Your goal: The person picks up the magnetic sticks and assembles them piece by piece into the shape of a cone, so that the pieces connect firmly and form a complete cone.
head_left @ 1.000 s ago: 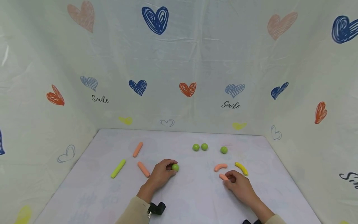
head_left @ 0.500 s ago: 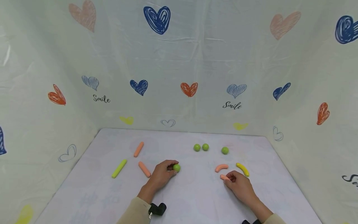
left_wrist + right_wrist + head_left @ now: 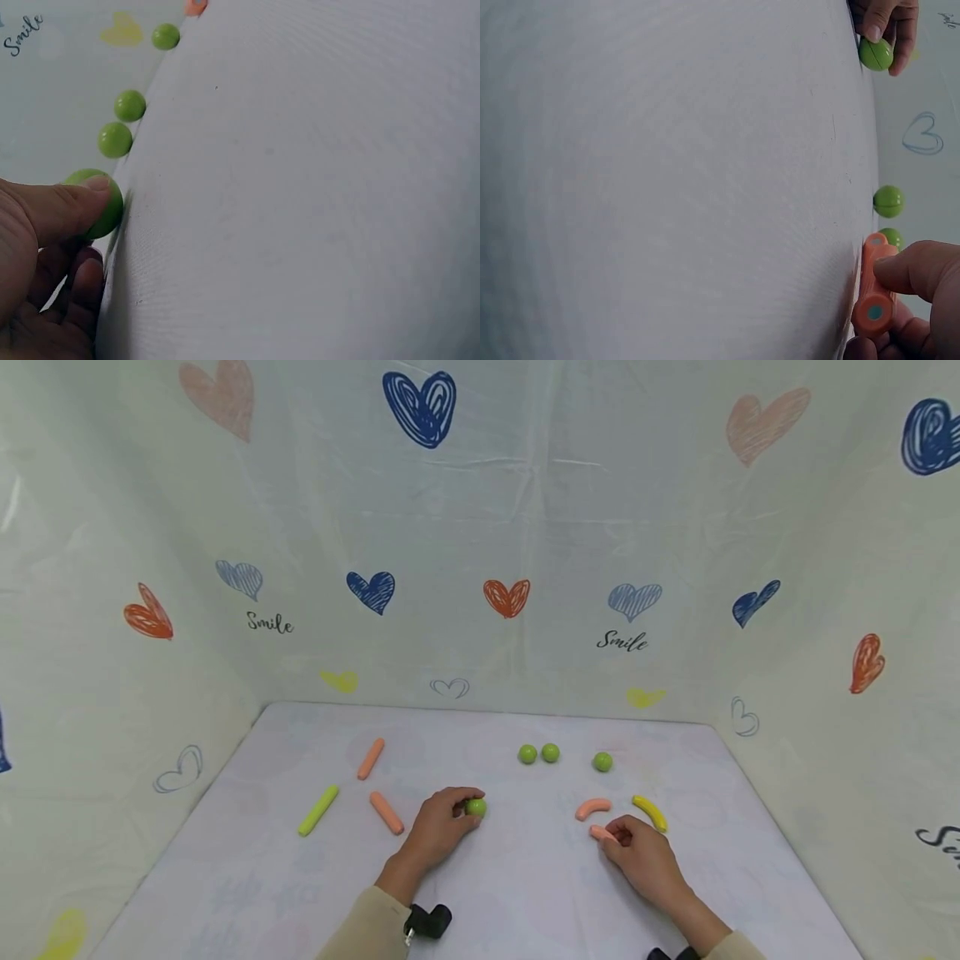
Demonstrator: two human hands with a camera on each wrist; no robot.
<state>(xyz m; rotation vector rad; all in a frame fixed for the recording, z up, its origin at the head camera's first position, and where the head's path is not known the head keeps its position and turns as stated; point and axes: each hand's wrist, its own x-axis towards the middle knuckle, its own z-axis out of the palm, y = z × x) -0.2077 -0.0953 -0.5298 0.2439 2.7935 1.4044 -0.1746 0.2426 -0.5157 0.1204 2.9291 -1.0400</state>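
Note:
My left hand [image 3: 437,828] pinches a green ball [image 3: 476,807] between thumb and fingers, low at the middle of the table. The left wrist view shows the thumb lying across this ball [image 3: 109,214]. My right hand [image 3: 645,860] pinches a short orange stick [image 3: 598,832], most of it behind the fingers. Its round end [image 3: 874,313] with a teal centre faces the right wrist camera. Just beyond that hand lie a curved orange stick [image 3: 592,808] and a curved yellow stick [image 3: 649,813].
Towards the back stand three more green balls, two [image 3: 528,754] close together and one [image 3: 602,762] farther right. On the left lie two straight orange sticks [image 3: 371,758] and a yellow-green stick [image 3: 318,810]. A heart-printed curtain [image 3: 555,527] surrounds the white table [image 3: 525,893].
My left hand has shifted slightly to the right with the green ball. The right hand stays where it was, still pinching the orange stick. The head view has moved a little.

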